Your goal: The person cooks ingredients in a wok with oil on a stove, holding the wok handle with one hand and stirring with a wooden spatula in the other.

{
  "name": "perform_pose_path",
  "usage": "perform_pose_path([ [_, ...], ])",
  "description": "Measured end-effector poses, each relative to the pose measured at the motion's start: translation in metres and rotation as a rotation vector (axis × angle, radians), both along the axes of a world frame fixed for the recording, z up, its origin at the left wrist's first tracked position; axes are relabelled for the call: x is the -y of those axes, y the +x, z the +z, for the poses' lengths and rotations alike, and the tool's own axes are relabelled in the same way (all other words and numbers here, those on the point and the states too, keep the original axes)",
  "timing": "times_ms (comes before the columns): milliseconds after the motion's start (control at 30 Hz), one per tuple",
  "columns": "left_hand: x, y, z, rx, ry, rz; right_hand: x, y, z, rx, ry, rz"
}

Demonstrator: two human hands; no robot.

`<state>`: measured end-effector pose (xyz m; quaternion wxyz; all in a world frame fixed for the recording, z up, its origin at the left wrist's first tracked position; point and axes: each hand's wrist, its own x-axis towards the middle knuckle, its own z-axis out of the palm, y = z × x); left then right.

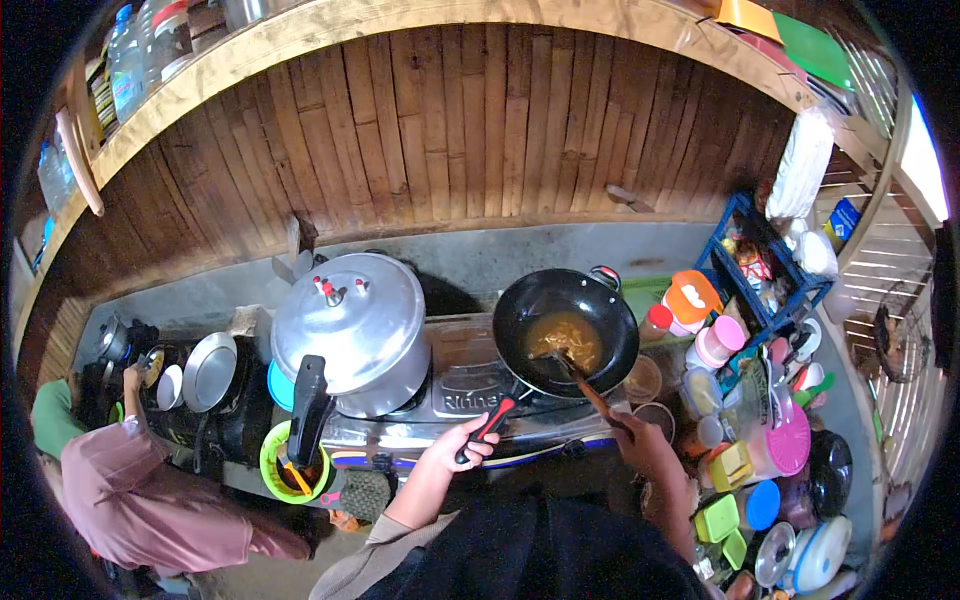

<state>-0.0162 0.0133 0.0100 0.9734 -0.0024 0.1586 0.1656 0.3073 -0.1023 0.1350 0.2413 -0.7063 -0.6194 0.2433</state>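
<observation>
A black wok [512, 330] sits on the right burner of the metal stove [470, 392], with brown liquid and pale pieces [565, 340] in it. My left hand [462, 446] is closed round the wok's red and black handle [488, 430]. In my right hand [645, 448] is the wooden handle of a spatula [588, 390], whose tip rests in the liquid. A large silver pressure cooker [348, 320] with a black handle stands on the stove's left side.
Containers, lids and a pink lid [787, 438] crowd the right side, below a blue rack [770, 270]. A green bucket [268, 462] stands left of the stove. Farther left, a person in a pink garment [150, 500] reaches toward pans [211, 372].
</observation>
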Motion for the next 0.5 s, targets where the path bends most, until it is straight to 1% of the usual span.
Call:
perform_pose_path([
  [67, 0.0, 0.0, 0.0, -0.004, 0.004, -0.001, -0.02, -0.003, -0.021, -0.055, 0.151, 0.071],
  [100, 0.0, 0.0, -0.001, -0.003, 0.004, -0.001, -0.029, -0.006, -0.027, -0.055, 0.151, 0.072],
  [167, -0.001, 0.0, -0.003, -0.006, -0.002, -0.003, -0.046, -0.012, -0.034, -0.091, 0.283, 0.051],
  [300, 0.001, 0.0, 0.003, -0.025, 0.028, 0.002, -0.074, -0.005, -0.05, -0.113, 0.369, 0.023],
  [367, 0.002, 0.0, 0.004, -0.012, 0.03, 0.002, -0.082, 0.001, -0.051, -0.062, 0.451, -0.015],
  [433, 0.001, 0.001, -0.002, 0.001, 0.028, 0.004, -0.084, 0.003, -0.048, -0.084, 0.42, -0.057],
  [500, 0.002, 0.001, -0.004, 0.016, 0.026, 0.002, -0.086, 0.009, -0.051, -0.014, 0.428, -0.098],
])
